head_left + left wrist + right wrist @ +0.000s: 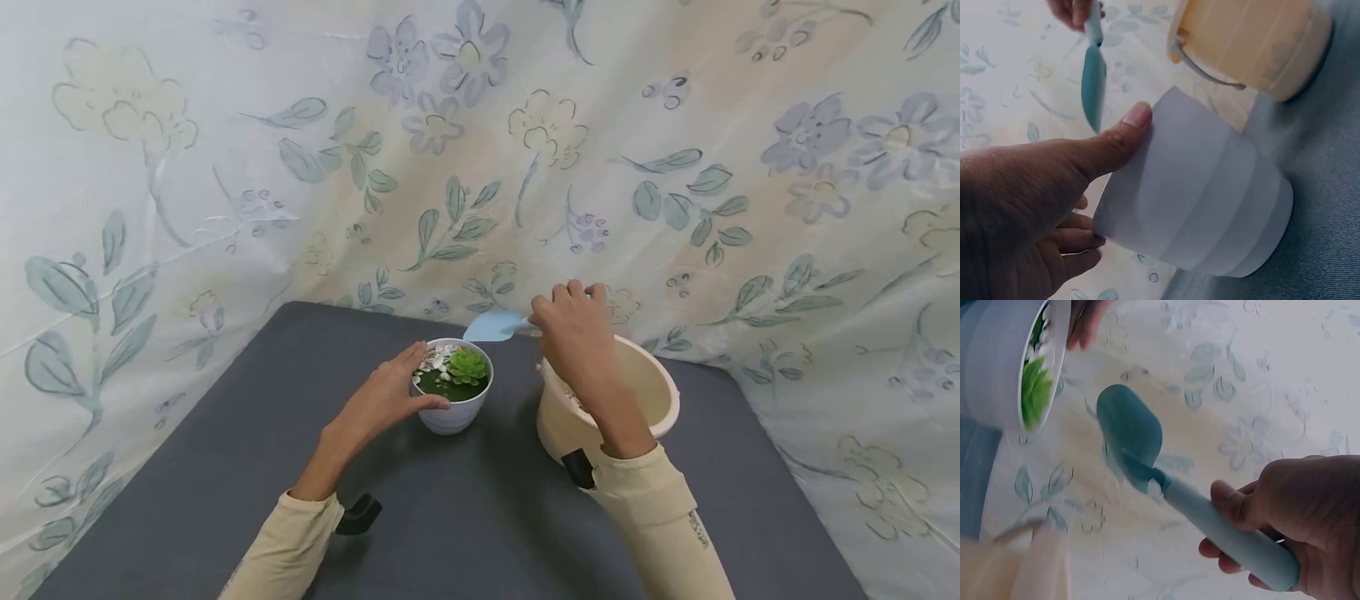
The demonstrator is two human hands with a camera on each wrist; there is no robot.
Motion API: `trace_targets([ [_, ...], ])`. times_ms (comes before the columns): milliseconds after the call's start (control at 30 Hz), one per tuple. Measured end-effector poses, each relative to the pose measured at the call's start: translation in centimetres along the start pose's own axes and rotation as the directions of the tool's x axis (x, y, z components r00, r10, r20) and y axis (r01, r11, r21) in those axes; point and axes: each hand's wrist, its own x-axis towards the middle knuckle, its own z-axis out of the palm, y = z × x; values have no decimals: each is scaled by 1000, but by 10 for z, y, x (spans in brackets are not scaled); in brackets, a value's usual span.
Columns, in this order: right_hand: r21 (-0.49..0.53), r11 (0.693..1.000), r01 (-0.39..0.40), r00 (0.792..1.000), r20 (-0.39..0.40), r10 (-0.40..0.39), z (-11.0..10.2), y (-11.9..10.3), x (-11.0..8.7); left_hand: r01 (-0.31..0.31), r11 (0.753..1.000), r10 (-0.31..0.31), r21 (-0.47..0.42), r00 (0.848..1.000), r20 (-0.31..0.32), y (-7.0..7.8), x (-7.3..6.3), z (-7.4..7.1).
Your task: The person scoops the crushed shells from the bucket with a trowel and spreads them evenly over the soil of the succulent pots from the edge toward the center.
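My left hand [381, 402] holds a white ribbed flower pot [452, 417] by its left side, thumb along the near rim and fingers round the back. The pot stands upright and contains a green succulent [467, 366], pale pebbles [435, 358] and a dark green surface. My right hand [576, 346] grips the handle of a light blue toy trowel [1225, 534]. The trowel's blade [491, 326] points left, above and just behind the pot's far rim. In the right wrist view no load shows on the blade.
A cream bucket [666, 392] stands right of the pot, under my right forearm; some pale bits lie inside. Its grey handle [1207, 70] hangs down in the left wrist view. A dark grey tabletop [435, 533] lies beneath, with a floral curtain [480, 192] behind and at the sides.
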Motion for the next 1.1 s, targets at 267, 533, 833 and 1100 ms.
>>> trace_targets([
  [267, 27, 999, -28, 977, -210, 33, 5, 42, -34, -115, 993, 116, 32, 993, -33, 15, 12, 6],
  [533, 17, 998, -60, 958, -279, 63, 6, 74, -61, -238, 971, 236, -23, 968, -80, 52, 29, 23],
  [833, -6, 995, -97, 954, -285, 91, 1, 99, -89, -311, 948, 309, -63, 950, -38, 81, 41, 42],
  [1100, -51, 987, -151, 964, -229, 136, 1, 118, -110, -330, 943, 329, -44, 944, -24, 103, 53, 61],
])
